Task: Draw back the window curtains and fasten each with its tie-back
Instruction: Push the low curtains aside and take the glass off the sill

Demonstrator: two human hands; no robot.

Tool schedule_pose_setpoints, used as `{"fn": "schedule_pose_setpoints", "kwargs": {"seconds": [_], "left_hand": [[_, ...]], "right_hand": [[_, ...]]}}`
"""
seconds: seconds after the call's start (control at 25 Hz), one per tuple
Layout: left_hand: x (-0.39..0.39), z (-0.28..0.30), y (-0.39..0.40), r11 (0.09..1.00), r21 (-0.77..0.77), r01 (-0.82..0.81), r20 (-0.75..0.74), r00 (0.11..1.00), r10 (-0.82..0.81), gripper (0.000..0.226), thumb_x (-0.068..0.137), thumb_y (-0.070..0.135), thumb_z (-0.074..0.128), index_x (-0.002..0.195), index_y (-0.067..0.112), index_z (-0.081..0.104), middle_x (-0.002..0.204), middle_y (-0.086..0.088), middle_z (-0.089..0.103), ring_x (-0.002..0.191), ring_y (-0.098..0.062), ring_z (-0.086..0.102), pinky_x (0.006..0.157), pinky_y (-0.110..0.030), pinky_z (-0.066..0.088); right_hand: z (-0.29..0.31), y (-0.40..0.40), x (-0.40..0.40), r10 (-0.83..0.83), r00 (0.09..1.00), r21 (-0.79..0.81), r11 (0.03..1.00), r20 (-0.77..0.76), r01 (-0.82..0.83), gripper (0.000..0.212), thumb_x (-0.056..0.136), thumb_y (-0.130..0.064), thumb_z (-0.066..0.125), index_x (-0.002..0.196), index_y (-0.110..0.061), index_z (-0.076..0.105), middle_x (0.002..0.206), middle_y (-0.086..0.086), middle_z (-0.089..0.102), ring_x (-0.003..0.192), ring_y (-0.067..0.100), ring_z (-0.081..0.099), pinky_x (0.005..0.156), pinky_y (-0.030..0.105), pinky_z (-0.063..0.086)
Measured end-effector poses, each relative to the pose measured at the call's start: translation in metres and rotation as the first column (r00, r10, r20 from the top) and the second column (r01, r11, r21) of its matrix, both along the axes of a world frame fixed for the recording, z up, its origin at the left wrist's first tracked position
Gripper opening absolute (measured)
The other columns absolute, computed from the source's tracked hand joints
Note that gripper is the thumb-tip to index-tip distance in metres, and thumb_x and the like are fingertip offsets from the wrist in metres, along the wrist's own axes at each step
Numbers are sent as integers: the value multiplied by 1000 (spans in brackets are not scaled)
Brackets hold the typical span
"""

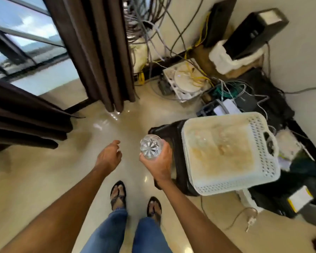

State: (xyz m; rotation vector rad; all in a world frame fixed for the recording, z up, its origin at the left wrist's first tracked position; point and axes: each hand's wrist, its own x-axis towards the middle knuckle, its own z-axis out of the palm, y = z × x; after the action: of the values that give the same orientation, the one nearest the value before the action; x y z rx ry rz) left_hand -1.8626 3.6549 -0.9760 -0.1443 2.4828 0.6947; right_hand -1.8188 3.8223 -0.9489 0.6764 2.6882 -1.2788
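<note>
While the right hand (158,161) is curled around a clear cut-glass tumbler (150,147), seen from above near the centre of the view, the left hand (109,156) reaches forward with its fingers loosely spread and nothing in them. One dark brown curtain (97,52) hangs gathered in folds at about twelve o'clock, against the edge of the window (26,42); a second curtain (22,117) is bunched at nine o'clock. No tie-back shows on either, so I judge that fastening is not yet done, though the frame is blurred and a band could be hidden in the folds. At three o'clock a white perforated basket (230,154) sits on a dark stool (170,136), with a tangle of cables (199,79) beyond at one o'clock. The next move likely calls for setting the glass down, freeing both hands to gather a curtain and wrap its tie.
</note>
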Motion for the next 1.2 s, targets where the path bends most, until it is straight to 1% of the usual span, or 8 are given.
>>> {"fn": "schedule_pose_setpoints", "kwargs": {"seconds": [0.12,0.24,0.4,0.56,0.68,0.8,1.04,1.2], "left_hand": [[18,19,72,995,71,71,-54,996,-67,34,93,16,45,124,5,49,121,-16,61,105,-33,59,87,-35,46],[41,37,142,973,200,117,-71,992,-105,29,92,18,47,115,3,56,105,-21,66,96,-35,62,78,-35,46],[61,58,210,908,401,-120,-29,989,143,28,94,24,48,111,3,58,96,-15,67,83,-24,61,69,-29,46],[64,48,218,965,258,-43,-129,989,79,35,98,36,34,109,10,54,89,-16,67,78,-33,64,68,-40,54],[64,45,222,978,205,-40,-164,984,75,35,98,34,33,104,9,56,88,-16,67,74,-32,63,65,-40,53],[69,46,226,971,234,-54,-196,975,101,34,99,31,32,100,9,58,85,-14,67,71,-30,63,63,-44,55],[69,42,222,965,260,-37,-181,980,86,36,99,33,32,100,11,60,83,-12,67,69,-28,64,63,-44,56],[63,44,220,979,205,-16,-111,993,39,40,98,37,31,110,11,59,94,-13,68,82,-29,63,66,-36,51]], "right_hand": [[30,58,23,-51,993,4,999,-107,52,80,59,-48,74,122,-8,46,114,8,53,108,21,51,91,23,43],[59,103,43,-72,982,-43,997,-177,65,75,59,-44,76,119,-10,47,111,3,52,102,12,47,86,0,31],[65,149,58,-114,969,-74,992,-219,100,77,56,-40,78,119,-9,46,111,5,53,101,12,50,82,0,33],[51,190,63,-186,972,11,982,-144,189,81,58,-37,82,122,-7,42,118,9,51,109,21,49,86,20,42],[30,215,68,-96,995,90,992,36,93,86,60,-34,82,129,-6,39,124,12,47,118,27,44,93,31,41],[14,219,73,8,991,67,998,134,-17,86,60,-30,83,130,-5,38,124,13,48,117,28,45,93,34,42],[3,205,81,11,990,37,999,142,-17,86,59,-26,84,128,-6,37,124,11,45,117,26,44,90,32,44],[16,203,76,44,983,72,996,179,-58,106,56,-47,84,137,-11,26,136,11,35,127,27,30,101,38,35]]}}
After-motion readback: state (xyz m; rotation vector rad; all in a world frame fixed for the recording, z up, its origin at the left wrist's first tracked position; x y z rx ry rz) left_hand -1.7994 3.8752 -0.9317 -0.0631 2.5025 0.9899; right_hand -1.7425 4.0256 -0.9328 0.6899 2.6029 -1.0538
